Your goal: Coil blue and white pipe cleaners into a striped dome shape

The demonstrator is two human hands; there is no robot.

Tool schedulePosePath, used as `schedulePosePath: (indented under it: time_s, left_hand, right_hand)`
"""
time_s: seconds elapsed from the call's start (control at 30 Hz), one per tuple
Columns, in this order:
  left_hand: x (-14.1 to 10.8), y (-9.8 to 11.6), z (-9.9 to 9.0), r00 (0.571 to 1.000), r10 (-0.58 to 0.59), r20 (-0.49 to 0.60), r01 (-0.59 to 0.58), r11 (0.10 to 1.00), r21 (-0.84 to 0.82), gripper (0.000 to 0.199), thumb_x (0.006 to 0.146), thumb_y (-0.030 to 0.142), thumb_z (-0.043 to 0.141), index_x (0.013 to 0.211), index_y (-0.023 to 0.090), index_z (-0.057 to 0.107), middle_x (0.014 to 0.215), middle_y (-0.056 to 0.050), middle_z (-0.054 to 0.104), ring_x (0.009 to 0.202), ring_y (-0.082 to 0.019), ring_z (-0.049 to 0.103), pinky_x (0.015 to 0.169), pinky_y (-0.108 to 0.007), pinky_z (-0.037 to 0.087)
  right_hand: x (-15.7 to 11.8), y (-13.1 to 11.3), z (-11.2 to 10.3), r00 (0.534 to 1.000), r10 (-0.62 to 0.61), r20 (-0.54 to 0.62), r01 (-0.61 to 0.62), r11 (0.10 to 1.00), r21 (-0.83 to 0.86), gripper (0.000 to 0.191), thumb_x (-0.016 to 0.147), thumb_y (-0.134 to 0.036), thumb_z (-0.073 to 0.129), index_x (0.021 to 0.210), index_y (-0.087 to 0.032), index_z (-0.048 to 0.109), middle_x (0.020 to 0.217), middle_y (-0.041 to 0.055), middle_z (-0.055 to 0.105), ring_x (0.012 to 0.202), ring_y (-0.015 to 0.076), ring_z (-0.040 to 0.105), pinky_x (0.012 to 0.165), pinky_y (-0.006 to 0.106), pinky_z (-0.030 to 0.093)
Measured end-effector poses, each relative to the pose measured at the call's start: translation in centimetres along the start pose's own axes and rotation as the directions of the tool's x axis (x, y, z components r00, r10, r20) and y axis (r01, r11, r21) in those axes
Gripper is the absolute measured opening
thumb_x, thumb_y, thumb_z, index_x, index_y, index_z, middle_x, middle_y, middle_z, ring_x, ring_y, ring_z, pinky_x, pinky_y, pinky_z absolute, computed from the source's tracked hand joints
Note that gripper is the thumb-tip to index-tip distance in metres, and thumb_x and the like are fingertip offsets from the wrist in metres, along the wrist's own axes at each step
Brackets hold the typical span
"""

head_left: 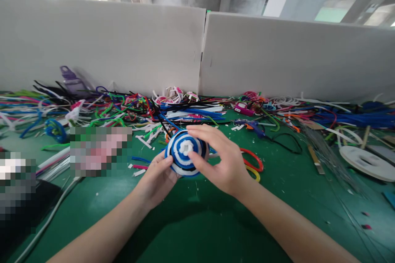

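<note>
A round coil of blue, white and black fuzzy stems [180,153] is held up above the green table, its spiral face toward the camera and a small pale opening at its centre. My left hand [159,176] grips its lower left edge, the thumb on the front and the other fingers mostly hidden behind. On the right side, my right hand [220,158] holds the coil too, with its thumb near the centre and its fingers over the top right edge.
Piles of coloured stems [197,113] line the back of the green table [197,222], below a pale partition [123,45]. Scissors [262,132] and orange-handled ones [254,158] lie rightward, near a white spool [365,162]. A cable [51,218] runs at left; a purple bottle [72,82] stands behind.
</note>
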State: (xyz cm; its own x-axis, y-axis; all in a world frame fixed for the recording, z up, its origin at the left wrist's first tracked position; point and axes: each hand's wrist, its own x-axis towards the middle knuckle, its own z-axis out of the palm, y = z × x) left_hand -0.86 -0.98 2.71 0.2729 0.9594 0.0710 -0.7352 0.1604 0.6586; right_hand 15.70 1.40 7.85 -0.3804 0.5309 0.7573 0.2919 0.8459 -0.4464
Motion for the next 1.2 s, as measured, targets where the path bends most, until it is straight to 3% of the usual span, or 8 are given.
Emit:
schedulePosePath:
  time_s: [0.17,0.3,0.5,0.67,0.9,1.2]
  left_hand:
    - [-0.03,-0.01,-0.12,1.000,0.010,-0.017,-0.010,1.000,-0.025,0.045,0.072,0.019,0.069,0.116,0.026,0.060,0.092,0.000,0.074,0.088,-0.015,0.068,0.076,-0.020,0.052]
    - [-0.01,0.01,-0.17,1.000,-0.003,-0.022,0.003,1.000,-0.001,0.055,0.070,0.020,0.071,0.123,0.025,0.054,0.093,-0.001,0.074,0.090,-0.017,0.067,0.078,-0.022,0.052]
    - [-0.02,0.03,-0.21,0.999,0.001,-0.040,0.002,0.998,0.060,0.057,0.068,0.026,0.073,0.122,0.023,0.055,0.097,-0.005,0.073,0.099,-0.025,0.065,0.090,-0.035,0.049]
    - [-0.08,-0.03,-0.21,1.000,-0.003,-0.025,0.005,0.997,0.076,0.055,0.067,0.025,0.073,0.119,0.022,0.057,0.101,-0.006,0.072,0.109,-0.028,0.059,0.097,-0.041,0.043]
    - [-0.17,-0.13,-0.23,0.999,-0.019,-0.028,0.021,0.997,0.073,0.056,0.065,0.024,0.075,0.118,0.021,0.058,0.103,-0.007,0.072,0.111,-0.030,0.058,0.098,-0.043,0.042]
    - [0.03,-0.14,0.16,0.998,0.016,-0.068,-0.013,0.998,0.056,0.052,0.069,0.021,0.073,0.119,0.021,0.057,0.096,-0.004,0.074,0.101,-0.024,0.064,0.094,-0.034,0.047]
  right_hand:
    - [-0.67,0.26,1.04,0.994,0.034,0.106,-0.036,0.999,0.015,0.040,0.088,-0.026,0.051,0.126,-0.017,0.048,0.134,0.0079,0.050,0.128,0.0184,0.040,0.108,0.039,0.034]
    - [-0.53,0.23,0.82,0.987,0.120,0.109,-0.130,0.988,0.082,0.038,0.086,-0.028,0.054,0.124,-0.021,0.052,0.134,0.0063,0.050,0.127,0.0205,0.041,0.106,0.042,0.036]
    - [-0.17,0.25,0.54,0.963,0.253,0.092,-0.267,0.944,0.194,0.036,0.081,-0.035,0.061,0.117,-0.030,0.057,0.130,0.0031,0.052,0.122,0.0225,0.046,0.102,0.045,0.040]
    - [-0.22,0.45,0.83,0.933,0.328,0.150,-0.357,0.896,0.264,0.033,0.083,-0.035,0.059,0.116,-0.033,0.058,0.130,0.0025,0.052,0.121,0.0223,0.047,0.097,0.045,0.044]
    - [-0.36,0.21,0.97,0.942,0.301,0.150,-0.334,0.893,0.303,0.034,0.083,-0.030,0.059,0.116,-0.030,0.057,0.130,0.0033,0.051,0.121,0.0204,0.046,0.098,0.042,0.043]
    - [-0.48,0.19,1.04,0.966,0.260,0.001,-0.255,0.946,0.199,0.031,0.077,-0.027,0.064,0.108,-0.027,0.059,0.119,0.0049,0.053,0.114,0.0211,0.050,0.094,0.040,0.046]
